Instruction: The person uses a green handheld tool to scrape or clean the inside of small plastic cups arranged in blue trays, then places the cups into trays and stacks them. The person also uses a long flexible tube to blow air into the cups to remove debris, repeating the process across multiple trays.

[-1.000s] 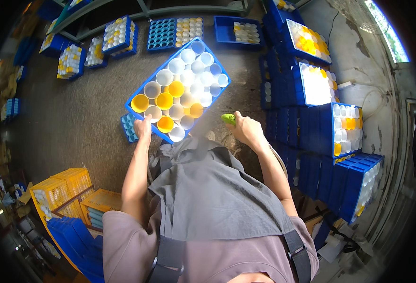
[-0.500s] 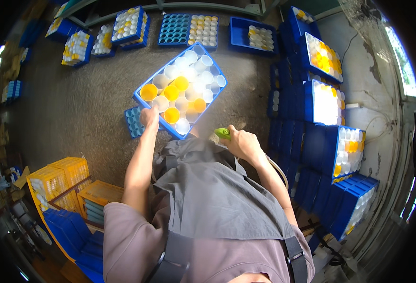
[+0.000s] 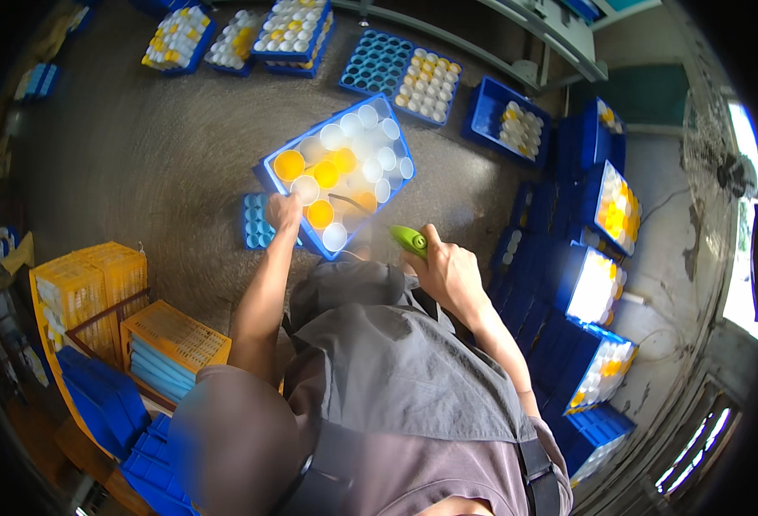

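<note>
Grey concrete floor (image 3: 138,163) is filling the left and far part of the view, with blue trays of round cups spread over it. Stacks of blue crates (image 3: 590,284) are lining the right side, several tilted and showing white and orange cups. Yellow crates (image 3: 95,288) are standing at the near left.

At the centre, a blue tray (image 3: 338,176) is being held tilted off the floor, its cells carrying white and orange cups (image 3: 326,175). The left hand (image 3: 284,211) is gripping the tray's near left edge, fingers closed around the rim. The right hand (image 3: 449,271) is wrapped fully around a green-tipped spray tool (image 3: 408,240), which is pointing toward the tray's near right corner, just apart from it.

For good handling of this step, as a judgement: the tray is best kept at a steady tilt so that no cup is sliding out of its cell, with the left-hand grip staying firm on the rim. The tool tip is best kept close to the cups and moved row by row.

The tool's body and trigger are hidden inside the right fist. Whether anything is leaving the tip cannot be told. A small blue tray (image 3: 258,224) is lying partly behind the left wrist. Cup contents are blurring into plain colour.
</note>
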A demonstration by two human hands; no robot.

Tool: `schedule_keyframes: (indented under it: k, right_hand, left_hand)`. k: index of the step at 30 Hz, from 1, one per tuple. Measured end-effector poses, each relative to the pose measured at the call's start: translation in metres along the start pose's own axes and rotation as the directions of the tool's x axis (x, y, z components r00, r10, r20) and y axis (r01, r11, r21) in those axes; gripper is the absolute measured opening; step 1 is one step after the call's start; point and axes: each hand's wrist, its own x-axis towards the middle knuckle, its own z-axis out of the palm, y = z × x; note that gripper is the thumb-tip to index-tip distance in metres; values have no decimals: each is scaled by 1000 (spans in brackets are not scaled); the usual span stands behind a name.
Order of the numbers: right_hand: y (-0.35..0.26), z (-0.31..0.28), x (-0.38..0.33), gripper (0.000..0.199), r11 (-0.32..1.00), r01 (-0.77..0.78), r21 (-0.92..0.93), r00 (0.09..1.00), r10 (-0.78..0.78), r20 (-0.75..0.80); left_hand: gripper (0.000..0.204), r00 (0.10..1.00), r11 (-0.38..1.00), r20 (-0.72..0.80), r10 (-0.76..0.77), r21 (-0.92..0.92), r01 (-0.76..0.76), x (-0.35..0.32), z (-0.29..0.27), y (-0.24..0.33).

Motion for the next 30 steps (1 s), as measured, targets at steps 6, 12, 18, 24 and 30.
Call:
schedule_keyframes:
  k: [6, 12, 18, 24, 30]
  right_hand:
    - [5, -25, 80, 37, 991, -65, -116, 998, 68, 19]
    - [26, -53, 218, 40, 974, -25, -224, 999, 14, -50]
    - [24, -65, 426, 42, 977, 108, -182, 977, -138, -162]
    - [24, -73, 531, 55, 945, 297, -139, 951, -280, 129]
    - [13, -66, 614, 61, 989, 75, 127, 950, -109, 293]
  left_hand:
    - [53, 996, 993, -15, -89, -75, 88, 72, -41, -28]
    - [46, 965, 921, -32, -262, -309, 239, 135, -83, -43]
    - [42, 957, 769, 35, -287, -587, 253, 214, -118, -19]
    - [51, 850, 475, 81, -521, -800, 367, 279, -157, -1]
    - [54, 867, 2, 194, -460, -976, 219, 374, -184, 27]
